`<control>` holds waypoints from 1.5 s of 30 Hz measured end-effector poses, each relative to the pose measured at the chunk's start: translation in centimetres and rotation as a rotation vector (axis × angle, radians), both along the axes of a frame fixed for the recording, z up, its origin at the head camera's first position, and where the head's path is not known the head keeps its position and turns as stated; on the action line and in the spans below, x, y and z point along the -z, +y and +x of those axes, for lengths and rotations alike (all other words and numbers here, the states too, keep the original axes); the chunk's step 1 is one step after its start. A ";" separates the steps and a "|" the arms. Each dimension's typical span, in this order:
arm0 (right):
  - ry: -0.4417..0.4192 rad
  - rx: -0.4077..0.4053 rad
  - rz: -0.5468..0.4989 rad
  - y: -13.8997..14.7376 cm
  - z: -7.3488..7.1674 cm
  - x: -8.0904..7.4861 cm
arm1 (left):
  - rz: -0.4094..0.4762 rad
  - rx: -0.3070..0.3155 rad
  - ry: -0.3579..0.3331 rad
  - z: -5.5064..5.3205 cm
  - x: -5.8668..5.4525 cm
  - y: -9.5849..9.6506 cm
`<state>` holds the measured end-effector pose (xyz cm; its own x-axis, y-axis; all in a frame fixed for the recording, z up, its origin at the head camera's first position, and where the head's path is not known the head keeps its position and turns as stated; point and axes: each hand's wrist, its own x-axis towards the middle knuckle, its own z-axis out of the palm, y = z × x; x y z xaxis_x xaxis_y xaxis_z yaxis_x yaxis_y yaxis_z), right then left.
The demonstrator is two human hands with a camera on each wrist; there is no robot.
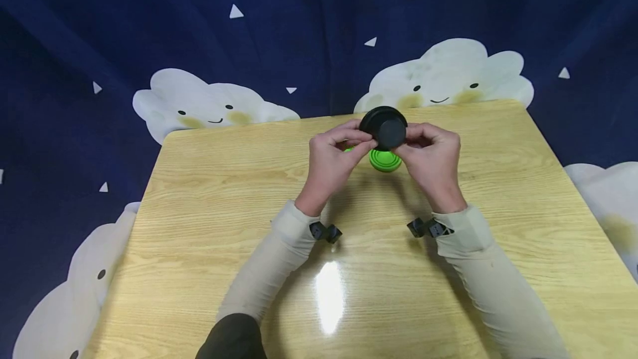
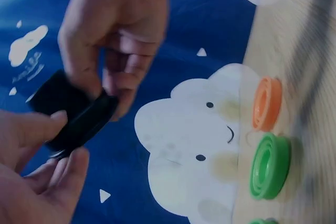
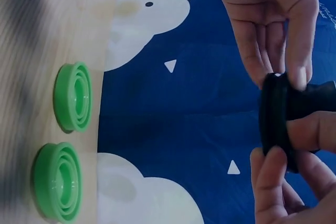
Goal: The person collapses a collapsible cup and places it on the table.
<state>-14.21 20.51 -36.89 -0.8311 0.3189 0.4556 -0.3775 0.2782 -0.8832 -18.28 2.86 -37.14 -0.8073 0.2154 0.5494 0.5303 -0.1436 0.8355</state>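
Observation:
Both hands hold a black collapsible cup up above the far part of the table, its narrower round end towards the head camera. The left hand pinches it from the left between thumb and fingers. On the opposite side, the right hand grips its edge the same way. A wide rim and a narrower body show on the cup in the right wrist view. Below it on the table lies a flat green ringed cup, with another green ringed cup to its left, mostly hidden by the left hand in the head view.
An orange ringed cup lies to the right of the green ones, hidden in the head view. The wooden table ends at a dark blue curtain with white clouds. Small black cameras sit at both wrists.

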 end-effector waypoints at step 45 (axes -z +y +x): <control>0.069 -0.075 -0.035 -0.6 0.3 -0.6 | 0.257 0.114 -0.303 0.1 0.0 0.8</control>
